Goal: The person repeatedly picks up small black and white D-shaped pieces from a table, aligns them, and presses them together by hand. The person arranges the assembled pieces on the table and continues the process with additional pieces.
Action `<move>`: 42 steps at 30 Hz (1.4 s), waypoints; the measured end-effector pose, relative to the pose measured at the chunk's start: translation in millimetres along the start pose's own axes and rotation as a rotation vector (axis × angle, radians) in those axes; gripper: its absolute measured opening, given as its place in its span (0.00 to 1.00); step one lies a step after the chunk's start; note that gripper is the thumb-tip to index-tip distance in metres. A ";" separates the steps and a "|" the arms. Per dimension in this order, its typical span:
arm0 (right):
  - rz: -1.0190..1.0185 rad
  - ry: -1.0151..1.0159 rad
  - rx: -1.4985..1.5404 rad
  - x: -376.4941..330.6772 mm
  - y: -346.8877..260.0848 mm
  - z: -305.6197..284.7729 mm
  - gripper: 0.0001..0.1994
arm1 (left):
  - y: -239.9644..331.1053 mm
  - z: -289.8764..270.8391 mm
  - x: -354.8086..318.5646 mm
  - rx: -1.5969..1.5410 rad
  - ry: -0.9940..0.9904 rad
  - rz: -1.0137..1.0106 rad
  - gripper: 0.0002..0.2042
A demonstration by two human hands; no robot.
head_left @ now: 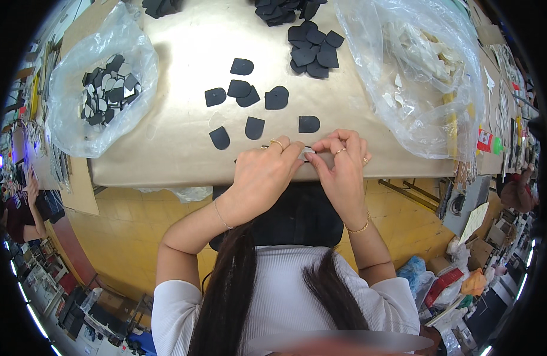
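- I am working on a small pale piece (307,153), which is sitting at my fingertips near the centre of the frame, just above the table's front edge.
- My right hand (343,161) is pinching it between thumb and fingers, from the right.
- My left hand (264,175) is curling in from the other side, its fingertips meeting at the piece's left end; my own hand is covering the contact, so I cannot tell whether they are gripping or only pressing.
- One black tab (309,124), rounded at one end, is lying just above my fingers.
- Other loose black tabs (254,128) are lying scattered to the upper left of my hands, two of them overlapping.
- A heap of similar tabs (316,52) is resting at upper centre-right, and more dark piles (279,10) are reaching the top edge.
- At upper left, a clear plastic bag (134,115) is holding black and whitish pieces (110,89).
- At upper right, a larger clear bag (404,130) is lying open with pale scraps (418,50) inside.
- The tan-covered table (184,142) is stretching beneath all this.
- Another person's arm (33,204) is showing at the far left.
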State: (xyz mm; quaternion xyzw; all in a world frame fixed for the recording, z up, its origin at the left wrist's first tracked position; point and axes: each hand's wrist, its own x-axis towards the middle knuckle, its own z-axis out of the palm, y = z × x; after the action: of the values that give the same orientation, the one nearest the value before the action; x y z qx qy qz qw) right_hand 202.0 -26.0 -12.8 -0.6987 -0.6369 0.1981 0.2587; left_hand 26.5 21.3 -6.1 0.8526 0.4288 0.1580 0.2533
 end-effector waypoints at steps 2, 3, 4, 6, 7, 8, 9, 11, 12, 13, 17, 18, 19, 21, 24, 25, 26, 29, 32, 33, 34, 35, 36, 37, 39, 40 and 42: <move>0.007 -0.003 0.005 0.8 -0.1 0.1 0.09 | -0.5 -1.0 0.8 -0.013 -0.016 0.002 0.12; 0.006 -0.004 0.001 1.0 0.0 0.2 0.09 | -0.7 -1.3 0.9 -0.012 -0.015 0.003 0.12; 0.003 -0.005 0.003 1.1 0.2 0.2 0.08 | -0.8 -1.7 0.8 -0.014 -0.015 0.004 0.12; -0.007 -0.001 0.003 0.8 0.8 0.4 0.08 | -1.1 -2.2 0.6 -0.016 -0.017 0.004 0.12; -0.013 0.003 0.002 0.6 1.1 0.5 0.08 | -1.3 -2.3 0.6 -0.017 -0.019 0.005 0.12; -0.019 0.008 0.000 0.4 1.5 0.6 0.09 | -1.3 -2.3 0.5 -0.020 -0.021 0.004 0.12; -0.016 0.019 0.007 0.4 1.8 0.8 0.09 | -1.2 -2.3 0.5 -0.020 -0.022 0.006 0.12; -0.008 0.041 0.023 0.4 2.2 1.3 0.09 | -1.0 -2.4 0.4 -0.024 -0.029 0.003 0.12; -0.013 0.042 0.016 0.4 2.2 1.3 0.09 | -0.9 -2.4 0.4 -0.023 -0.026 0.004 0.12; -0.017 0.041 0.011 0.4 2.3 1.3 0.09 | -0.9 -2.3 0.3 -0.023 -0.027 0.002 0.12; -0.012 0.028 0.007 0.5 2.3 0.8 0.09 | -0.6 -0.2 -1.0 -0.016 -0.009 0.004 0.11; -0.013 0.027 0.008 0.6 2.3 0.8 0.09 | -0.1 0.8 -1.9 0.016 -0.009 0.007 0.10; -0.014 0.027 0.009 0.6 2.3 0.7 0.09 | 0.5 2.0 -2.9 0.046 -0.002 0.009 0.10; -0.018 0.024 0.013 1.0 2.5 0.4 0.08 | 1.6 4.5 -4.6 0.071 0.024 0.020 0.09; -0.025 0.014 0.020 1.7 2.6 -0.4 0.08 | 2.1 6.8 -5.8 0.038 0.069 0.027 0.08; -0.028 0.009 0.017 1.8 2.5 -0.8 0.08 | 1.9 7.1 -5.8 0.017 0.076 0.018 0.08; -0.027 0.008 0.019 1.9 2.5 -1.0 0.08 | 1.6 7.2 -5.7 -0.011 0.081 0.003 0.08; -0.030 0.019 0.017 0.9 2.4 -1.4 0.09 | 1.1 6.8 -5.3 -0.012 0.051 -0.003 0.07; -0.113 0.003 0.037 1.1 4.7 -1.2 0.09 | 0.7 6.6 -4.0 -0.017 0.046 0.006 0.08; -0.120 -0.013 0.032 1.3 5.7 -1.2 0.09 | 0.6 6.5 -3.6 -0.013 0.043 0.011 0.08; -0.128 -0.030 0.028 1.4 6.7 -1.7 0.08 | 0.5 6.2 -3.5 -0.010 0.038 0.009 0.08; -0.137 -0.048 0.025 1.4 7.4 -2.4 0.08 | 0.4 5.8 -3.6 -0.012 0.034 0.007 0.08; -0.146 -0.073 0.025 1.2 8.0 -4.1 0.08 | 0.1 5.2 -3.5 -0.014 0.032 0.007 0.09; -0.156 -0.099 0.025 0.9 8.5 -7.0 0.08 | -0.4 4.6 -3.2 -0.020 0.031 0.007 0.09; -0.141 -0.147 0.133 0.0 8.9 -15.7 0.07 | -0.6 2.9 -3.5 -0.019 0.024 0.003 0.11; -0.117 -0.169 0.240 -0.5 9.3 -22.5 0.06 | -0.3 2.0 -3.9 -0.012 0.019 -0.002 0.11; 0.016 -0.180 0.407 0.8 8.7 -32.5 0.05 | 1.0 0.8 -3.8 -0.003 0.010 -0.010 0.12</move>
State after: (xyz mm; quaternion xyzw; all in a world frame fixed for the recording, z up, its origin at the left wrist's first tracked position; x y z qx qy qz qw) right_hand 228.6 -29.3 7.5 -0.6167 -0.5987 0.3861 0.3350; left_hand 25.3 17.4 -6.4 0.8493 0.4340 0.1616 0.2535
